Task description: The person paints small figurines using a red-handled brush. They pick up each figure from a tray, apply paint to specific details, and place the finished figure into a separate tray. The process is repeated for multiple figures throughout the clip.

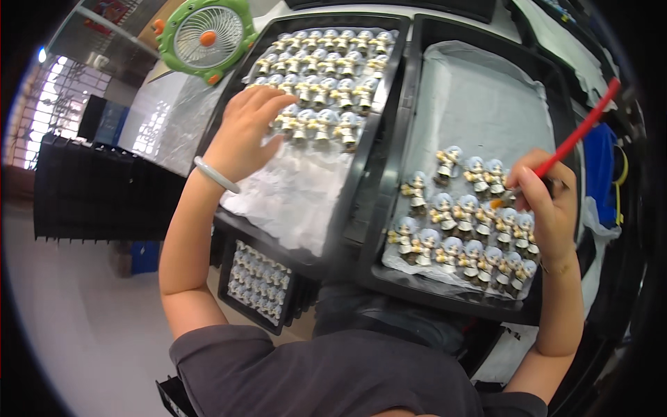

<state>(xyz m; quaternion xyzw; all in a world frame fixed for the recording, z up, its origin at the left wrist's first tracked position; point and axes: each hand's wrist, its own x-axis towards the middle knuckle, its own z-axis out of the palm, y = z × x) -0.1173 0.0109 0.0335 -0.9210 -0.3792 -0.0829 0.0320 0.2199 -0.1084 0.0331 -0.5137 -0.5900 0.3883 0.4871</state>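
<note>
My left hand (244,132) reaches over the left black tray (347,201), fingers spread and touching the near row of small pale-haired figurines (316,125) that stand in several rows on white wrap. A pale bangle sits on that wrist. My right hand (549,201) is closed on a red-handled paintbrush (577,135), its orange tip beside the figurines (462,229) grouped at the near end of the right black tray (417,104).
A green desk fan (205,36) stands at the far left of the table. Another black tray of figurines (258,283) sits lower, below the left tray. Black racks (97,187) stand on the floor to the left. Blue cloth lies at the right edge.
</note>
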